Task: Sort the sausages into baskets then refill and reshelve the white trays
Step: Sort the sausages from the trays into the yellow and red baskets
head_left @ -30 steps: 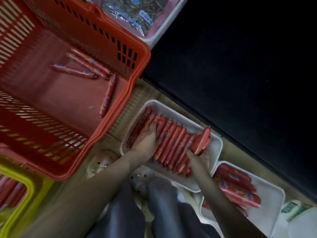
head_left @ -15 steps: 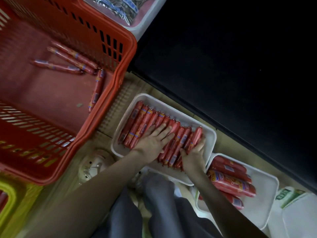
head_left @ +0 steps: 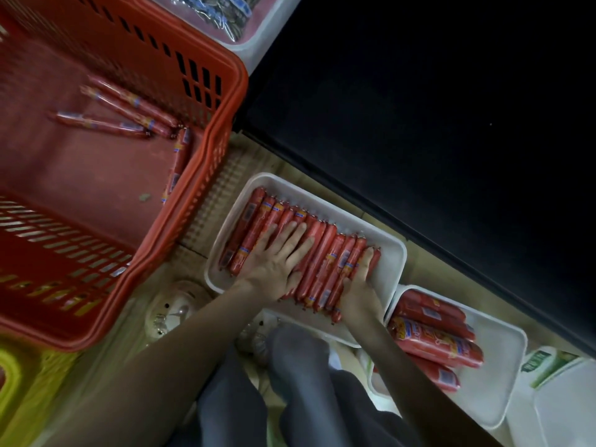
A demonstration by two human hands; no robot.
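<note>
Seen from the head, a white tray (head_left: 392,253) lies on the floor (head_left: 309,187) just beside a red basket (head_left: 225,124), and a row of thin sausages (head_left: 322,253) lies in it side by side. The left hand (head_left: 277,262) lies flat on the row, fingers straight and spread, while the right hand (head_left: 358,288) presses straight fingers against the row's right end, gripping nothing. Four loose sausages (head_left: 106,125) lie in the red basket, and a second tray (head_left: 503,382) just right of the first holds thicker sausages (head_left: 435,340)
</note>
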